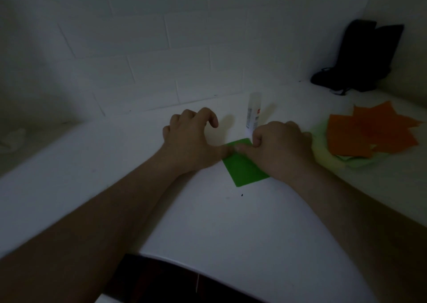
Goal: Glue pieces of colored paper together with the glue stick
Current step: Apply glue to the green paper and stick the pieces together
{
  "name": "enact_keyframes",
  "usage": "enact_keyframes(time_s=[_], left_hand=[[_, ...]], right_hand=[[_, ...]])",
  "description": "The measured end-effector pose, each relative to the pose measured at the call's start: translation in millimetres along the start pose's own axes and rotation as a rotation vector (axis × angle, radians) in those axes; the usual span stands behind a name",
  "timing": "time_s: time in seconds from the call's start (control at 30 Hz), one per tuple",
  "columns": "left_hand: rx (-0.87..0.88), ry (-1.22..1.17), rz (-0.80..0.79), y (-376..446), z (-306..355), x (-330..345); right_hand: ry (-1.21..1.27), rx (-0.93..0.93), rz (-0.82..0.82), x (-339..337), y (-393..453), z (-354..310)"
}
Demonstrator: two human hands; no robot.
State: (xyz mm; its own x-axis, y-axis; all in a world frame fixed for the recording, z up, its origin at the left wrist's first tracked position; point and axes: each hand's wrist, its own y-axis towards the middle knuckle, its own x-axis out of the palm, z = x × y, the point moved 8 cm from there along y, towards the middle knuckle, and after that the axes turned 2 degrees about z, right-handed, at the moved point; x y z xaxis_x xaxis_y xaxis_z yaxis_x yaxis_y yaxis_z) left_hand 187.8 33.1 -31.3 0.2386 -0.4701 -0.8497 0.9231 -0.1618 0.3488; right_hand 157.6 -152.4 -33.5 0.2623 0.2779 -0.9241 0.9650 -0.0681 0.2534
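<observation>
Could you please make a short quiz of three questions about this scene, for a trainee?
1. True or false: the glue stick lies flat on the orange paper.
2. Which paper do both hands press on? A) orange B) green C) blue
3. Fill in: the dark bag stands in the far ____ corner of the table.

Key:
1. False. It stands upright on the table, just beyond the right hand.
2. B. The left hand and the right hand touch the green paper.
3. right
</observation>
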Motion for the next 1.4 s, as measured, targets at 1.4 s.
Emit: enact_keyframes(time_s=[1.4], left_hand=[[0.207, 0.065, -0.048, -2.8, 3.9, -6.0]], right_hand=[[-0.118, -0.175, -0.125, -4.9, -7.3, 11.5]])
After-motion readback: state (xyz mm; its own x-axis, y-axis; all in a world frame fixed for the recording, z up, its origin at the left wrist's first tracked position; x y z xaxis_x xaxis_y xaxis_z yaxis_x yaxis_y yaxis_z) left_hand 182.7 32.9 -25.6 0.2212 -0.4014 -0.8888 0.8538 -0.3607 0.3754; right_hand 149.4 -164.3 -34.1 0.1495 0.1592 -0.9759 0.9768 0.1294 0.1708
